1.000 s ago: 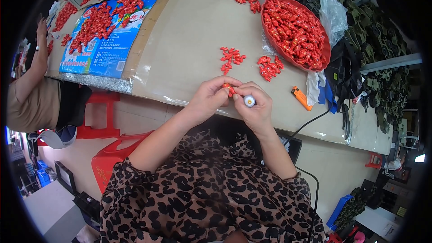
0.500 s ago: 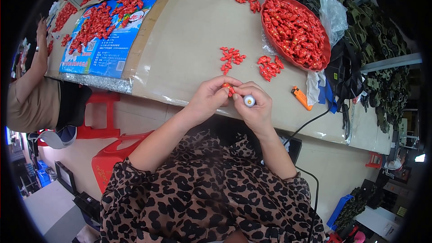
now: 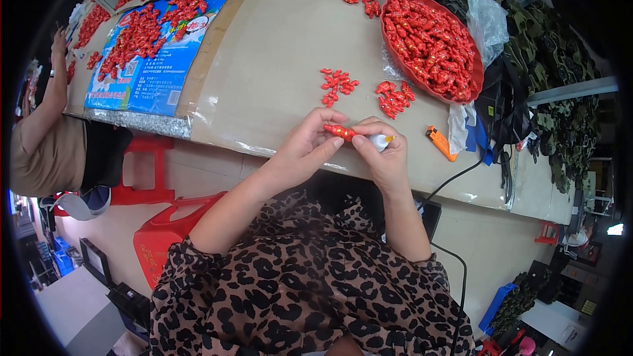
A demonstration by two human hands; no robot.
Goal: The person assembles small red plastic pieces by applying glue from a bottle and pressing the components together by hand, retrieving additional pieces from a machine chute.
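Note:
A small shiny red figurine with gold specks lies lengthwise between my hands, just over the table's near edge. My left hand holds its left end, the thumb below it and the index finger curved above. At its right end, the fingertips of my right hand pinch it. Tucked in that same right hand is a white glue bottle, its yellow tip pointing right. Beyond my hands lie two small groups of red figurines, a left pile and a right pile.
A red basin heaped with figurines stands at the right. An orange cutter-like tool lies near the front edge. More figurines cover a blue printed cardboard sheet at left. Another person's arm is at the far left, near red stools.
The figurine, mostly covered by my fingers before, now shows lengthwise. My left fingers have spread. The glue bottle has tipped, so its yellow tip now points right.

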